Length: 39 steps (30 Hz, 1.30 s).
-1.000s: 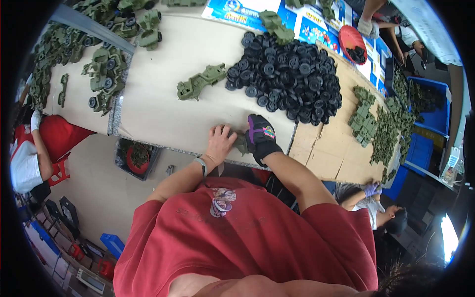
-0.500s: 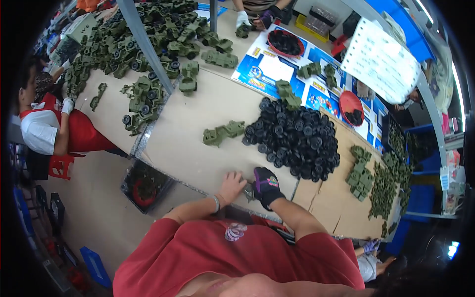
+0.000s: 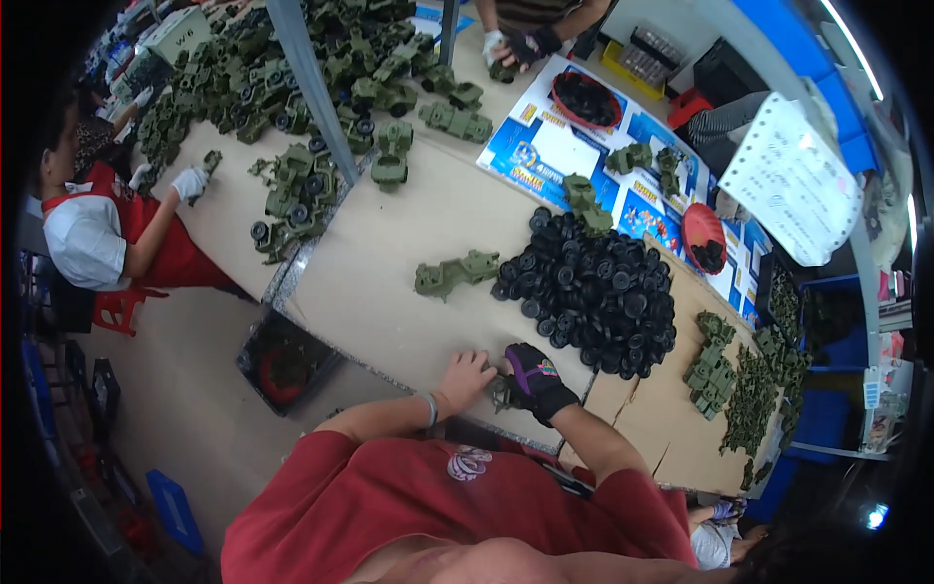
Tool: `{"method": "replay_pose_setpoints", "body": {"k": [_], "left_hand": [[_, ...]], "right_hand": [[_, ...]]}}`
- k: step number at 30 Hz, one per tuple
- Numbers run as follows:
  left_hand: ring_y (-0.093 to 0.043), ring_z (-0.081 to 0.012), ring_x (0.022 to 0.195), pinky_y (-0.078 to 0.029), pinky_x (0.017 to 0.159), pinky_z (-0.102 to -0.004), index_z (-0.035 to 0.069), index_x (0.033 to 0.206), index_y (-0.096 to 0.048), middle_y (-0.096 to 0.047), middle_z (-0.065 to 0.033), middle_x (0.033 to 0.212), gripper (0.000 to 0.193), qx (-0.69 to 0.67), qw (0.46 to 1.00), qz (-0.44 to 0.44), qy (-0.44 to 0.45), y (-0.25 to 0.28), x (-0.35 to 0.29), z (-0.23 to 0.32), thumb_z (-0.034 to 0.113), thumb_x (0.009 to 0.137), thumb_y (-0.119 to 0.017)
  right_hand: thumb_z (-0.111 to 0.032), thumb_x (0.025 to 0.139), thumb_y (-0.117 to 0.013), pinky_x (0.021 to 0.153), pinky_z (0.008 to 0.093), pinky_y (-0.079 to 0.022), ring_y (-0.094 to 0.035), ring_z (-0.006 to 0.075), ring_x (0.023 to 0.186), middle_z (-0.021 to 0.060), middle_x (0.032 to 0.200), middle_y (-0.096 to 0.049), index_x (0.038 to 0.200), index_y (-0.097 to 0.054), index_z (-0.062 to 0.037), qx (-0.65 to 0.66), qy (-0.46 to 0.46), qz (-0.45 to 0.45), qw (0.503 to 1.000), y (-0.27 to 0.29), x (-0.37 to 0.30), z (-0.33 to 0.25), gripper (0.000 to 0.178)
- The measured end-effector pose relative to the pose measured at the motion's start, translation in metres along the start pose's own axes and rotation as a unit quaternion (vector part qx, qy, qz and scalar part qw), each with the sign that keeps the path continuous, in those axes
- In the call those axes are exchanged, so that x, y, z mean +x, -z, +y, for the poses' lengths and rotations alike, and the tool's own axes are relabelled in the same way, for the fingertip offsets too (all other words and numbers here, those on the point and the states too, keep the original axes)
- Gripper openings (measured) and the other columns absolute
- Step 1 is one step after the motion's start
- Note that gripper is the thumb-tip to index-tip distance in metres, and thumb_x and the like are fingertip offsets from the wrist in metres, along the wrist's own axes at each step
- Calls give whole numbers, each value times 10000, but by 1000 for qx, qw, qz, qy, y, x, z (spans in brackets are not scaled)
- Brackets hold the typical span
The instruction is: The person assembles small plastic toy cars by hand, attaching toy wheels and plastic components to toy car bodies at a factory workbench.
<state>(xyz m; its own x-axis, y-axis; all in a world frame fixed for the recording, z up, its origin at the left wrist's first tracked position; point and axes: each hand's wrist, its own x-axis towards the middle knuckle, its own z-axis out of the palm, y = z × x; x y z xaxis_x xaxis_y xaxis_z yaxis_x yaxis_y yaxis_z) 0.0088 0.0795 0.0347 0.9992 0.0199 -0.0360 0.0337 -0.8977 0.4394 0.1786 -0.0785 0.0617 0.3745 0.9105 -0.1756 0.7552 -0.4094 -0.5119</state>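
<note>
Both hands meet at the near edge of the surface (image 3: pixel 409 263), over a small green toy part (image 3: pixel 502 391) that sits between them. The bare left hand (image 3: pixel 467 378) touches it with fingers curled loosely, while the gloved right hand (image 3: pixel 538 378) closes its fingers on the part's other side. Just beyond lies a heap of black wheels (image 3: pixel 593 292), with a green toy vehicle chassis (image 3: pixel 455 273) beside the heap.

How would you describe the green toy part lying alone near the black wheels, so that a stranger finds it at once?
Start at the big heap of black toy wheels in the middle of the long beige table. Just left of the heap's upper edge lies one olive-green toy vehicle body. Unlike the other green parts, which sit in crowded piles, it lies alone on bare tabletop.
</note>
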Motion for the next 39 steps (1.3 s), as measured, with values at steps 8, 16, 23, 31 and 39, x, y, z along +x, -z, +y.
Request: {"method": "replay_pose_setpoints", "body": {"k": [8, 16, 23, 31, 39], "left_hand": [[-633, -469, 1252, -554, 1056, -519, 16, 1349, -647, -573, -291, 1392, 802, -216, 950, 74, 213, 136, 43, -108, 480, 746, -899], [-511, -518, 1429, -405, 1205, -558, 91, 1655, -389, -409, -281, 1655, 1154, 200, 855, 267, 397, 338, 162, -511, 812, 827, -744], [-427, -477, 1496, -413, 1230, -523, 68, 1599, -480, -353, -331, 1644, 726, 160, 968, 181, 63, 172, 200, -384, 253, 977, -808], [-395, -453, 1540, -386, 1275, -502, 68, 1426, -599, -390, -221, 1659, 653, -40, 999, -8, 29, 79, 52, -46, -38, 812, -794], [-517, -434, 1440, -483, 1194, -489, 79, 1370, -609, -403, -191, 1639, 591, -94, 986, -115, 78, 60, -1, 29, -54, 821, -783]], "right_hand": [[-180, 1078, -647, 968, 299, -499, -603, 122, 1033, 24, 1156, -661, 1348, -657, -40, 379, -200, 364, 827, 99, -51, -16, 304], [-75, 918, -678, 830, 433, -582, -704, 347, 953, 175, 1070, -705, 1216, -670, 6, 160, -223, 362, 891, 22, -167, 8, 309], [-216, 899, -785, 1118, 486, -502, -611, 455, 1306, 292, 1398, -636, 1489, -560, 28, -39, -497, 300, 813, 73, -278, 104, 677], [-235, 902, -786, 1111, 495, -507, -617, 459, 1294, 287, 1394, -643, 1500, -554, 14, -49, -504, 326, 799, 153, -282, 279, 688], [-256, 907, -786, 1103, 506, -512, -623, 463, 1281, 282, 1389, -650, 1513, -548, -1, -80, -514, 340, 784, 171, -266, 333, 700]]}}
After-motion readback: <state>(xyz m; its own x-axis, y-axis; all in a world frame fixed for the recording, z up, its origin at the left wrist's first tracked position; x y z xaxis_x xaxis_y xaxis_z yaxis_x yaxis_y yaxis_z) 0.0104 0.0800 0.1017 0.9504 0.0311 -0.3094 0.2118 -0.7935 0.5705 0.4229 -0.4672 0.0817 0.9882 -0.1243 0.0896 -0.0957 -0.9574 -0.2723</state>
